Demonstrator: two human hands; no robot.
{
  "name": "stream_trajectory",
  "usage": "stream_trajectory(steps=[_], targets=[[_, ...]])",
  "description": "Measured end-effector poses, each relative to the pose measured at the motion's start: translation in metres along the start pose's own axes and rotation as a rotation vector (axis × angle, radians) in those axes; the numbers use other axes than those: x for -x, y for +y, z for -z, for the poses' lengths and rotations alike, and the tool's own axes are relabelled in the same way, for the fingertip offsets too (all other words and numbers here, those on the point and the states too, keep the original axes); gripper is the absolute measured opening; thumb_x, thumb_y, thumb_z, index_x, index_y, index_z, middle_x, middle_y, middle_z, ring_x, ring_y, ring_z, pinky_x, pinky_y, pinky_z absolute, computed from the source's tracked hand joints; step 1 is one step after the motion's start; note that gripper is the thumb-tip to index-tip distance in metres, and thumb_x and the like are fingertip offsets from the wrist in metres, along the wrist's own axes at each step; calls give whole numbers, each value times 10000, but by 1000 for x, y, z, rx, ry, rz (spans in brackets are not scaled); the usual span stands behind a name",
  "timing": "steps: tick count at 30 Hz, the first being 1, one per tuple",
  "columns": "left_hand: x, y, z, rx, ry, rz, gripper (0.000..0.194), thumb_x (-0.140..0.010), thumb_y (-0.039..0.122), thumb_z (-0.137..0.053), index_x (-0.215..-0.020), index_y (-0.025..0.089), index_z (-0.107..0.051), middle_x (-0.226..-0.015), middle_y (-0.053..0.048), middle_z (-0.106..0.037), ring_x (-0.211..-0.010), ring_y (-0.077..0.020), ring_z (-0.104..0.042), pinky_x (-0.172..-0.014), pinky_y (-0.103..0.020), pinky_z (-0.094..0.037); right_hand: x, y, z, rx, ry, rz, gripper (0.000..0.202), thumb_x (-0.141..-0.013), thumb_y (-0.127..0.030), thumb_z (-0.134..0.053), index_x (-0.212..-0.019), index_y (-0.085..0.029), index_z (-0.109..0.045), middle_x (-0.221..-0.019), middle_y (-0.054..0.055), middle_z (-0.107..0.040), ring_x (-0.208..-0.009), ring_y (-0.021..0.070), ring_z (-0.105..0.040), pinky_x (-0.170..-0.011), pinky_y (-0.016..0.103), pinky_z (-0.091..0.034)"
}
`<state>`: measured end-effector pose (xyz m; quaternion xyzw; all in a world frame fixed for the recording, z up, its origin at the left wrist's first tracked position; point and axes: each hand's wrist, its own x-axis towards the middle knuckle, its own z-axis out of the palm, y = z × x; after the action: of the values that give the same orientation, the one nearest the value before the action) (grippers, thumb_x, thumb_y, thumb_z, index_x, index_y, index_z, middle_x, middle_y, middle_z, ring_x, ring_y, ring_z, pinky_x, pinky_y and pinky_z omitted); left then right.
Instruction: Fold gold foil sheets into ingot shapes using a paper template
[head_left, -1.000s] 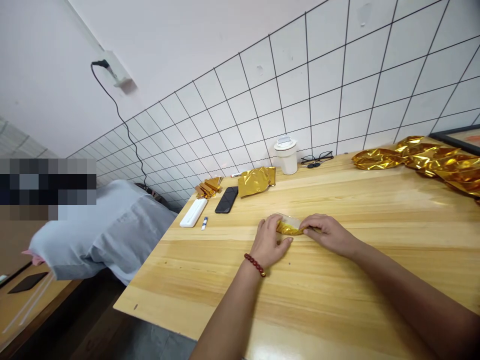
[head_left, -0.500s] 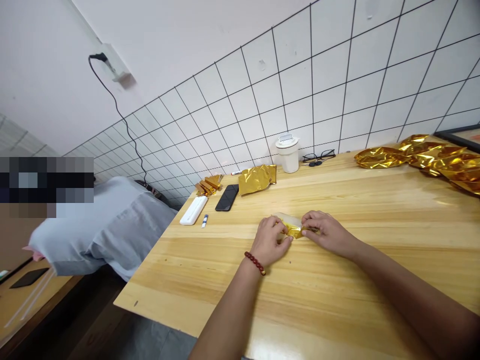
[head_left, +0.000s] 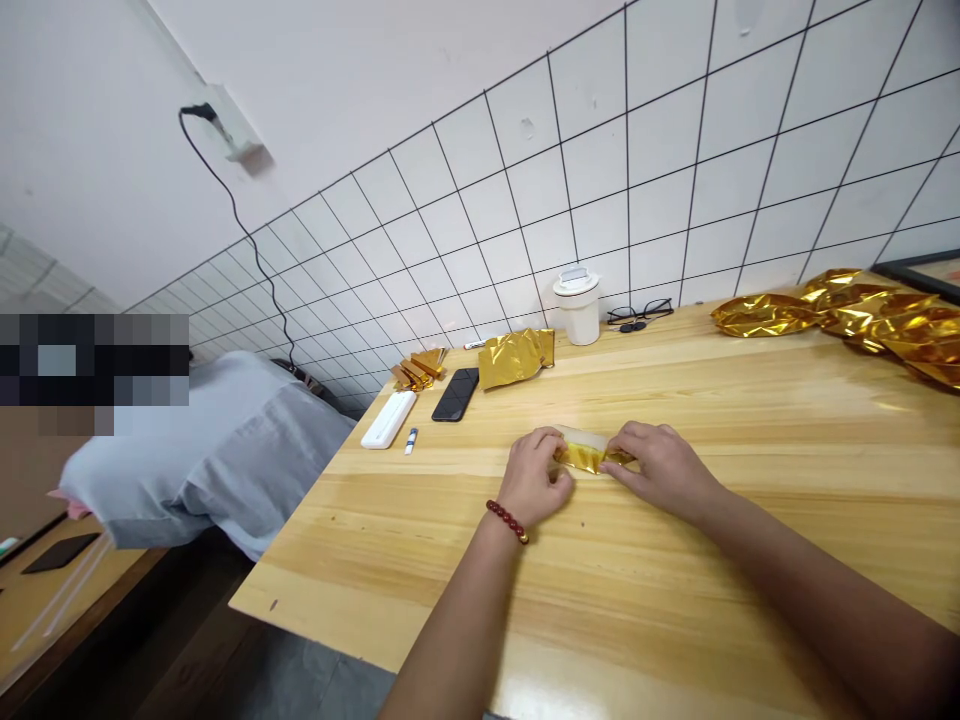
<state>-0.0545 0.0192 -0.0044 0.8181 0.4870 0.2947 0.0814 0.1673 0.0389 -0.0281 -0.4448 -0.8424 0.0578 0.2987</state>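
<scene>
A small sheet of gold foil paper (head_left: pixel 581 457), with a pale strip along its far edge, lies on the wooden table between my hands. Its left end is under the curled fingers of my left hand (head_left: pixel 534 478), whose thumb rests a little nearer to me, off the foil. My right hand (head_left: pixel 661 468) pinches the right end between thumb and fingers. Part of the foil at each end is hidden by my fingers. A dark red bead bracelet (head_left: pixel 508 520) circles my left wrist.
Toward the wall are a crumpled gold foil piece (head_left: pixel 514 360), folded foil strips (head_left: pixel 417 370), a black phone (head_left: pixel 455 395), a white power bank (head_left: pixel 388 420), a small blue-white tube (head_left: pixel 411 441), a lidded white cup (head_left: pixel 579 308), glasses (head_left: pixel 641 314) and twisted foil (head_left: pixel 847 315). A person (head_left: pixel 217 440) sits left.
My left thumb has drawn back from the foil's near edge, and the left fingers have shifted slightly left. More of the gold surface shows now. My right hand stays at the right end.
</scene>
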Motion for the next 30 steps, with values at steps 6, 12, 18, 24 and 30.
stream_trajectory(steps=[6,12,18,24,30], targets=[[0,-10,-1,-47,49,58,682,-658,91,-522,-1327,213,-466,-1444,-104,-426,-1357,-273,-354,-1137,-498,-287,1,-5,2,4,43,-3,334,-824,-410,-612,-1101,-225,-640,-1046,98,-666,-954,274,-601,-842,395,-405],[-4,-20,-4,63,103,128,840,-637,-7,-430,-1441,214,-341,-1498,-93,-374,-1391,-212,-335,-1158,-432,-304,0,5,-2,-143,81,-30,349,-773,-238,-599,-1122,-234,-613,-1153,89,-621,-1036,277,-583,-885,413,-433],[-5,-11,-2,-42,54,-105,578,-622,-19,-463,-1095,260,-643,-1238,-23,-623,-1351,-226,-377,-1160,-505,-225,-1,16,-8,-276,122,-49,179,-748,-128,-544,-790,-232,-684,-1058,75,-593,-1003,248,-589,-879,403,-461],[-1,0,-2,-72,-45,-117,476,-704,62,-505,-1112,262,-650,-1166,-46,-642,-1190,-223,-506,-1098,-479,-301,-3,21,-2,-536,73,-99,105,-760,-191,-575,-742,-212,-676,-1102,84,-580,-1109,229,-570,-939,373,-463],[8,10,1,-143,-21,12,298,-772,164,-516,-1000,238,-694,-1073,-73,-649,-1060,-246,-539,-964,-444,-409,-3,35,-14,-516,331,-280,512,-601,-101,-496,-1077,-225,-640,-1224,98,-550,-931,200,-650,-867,398,-538]])
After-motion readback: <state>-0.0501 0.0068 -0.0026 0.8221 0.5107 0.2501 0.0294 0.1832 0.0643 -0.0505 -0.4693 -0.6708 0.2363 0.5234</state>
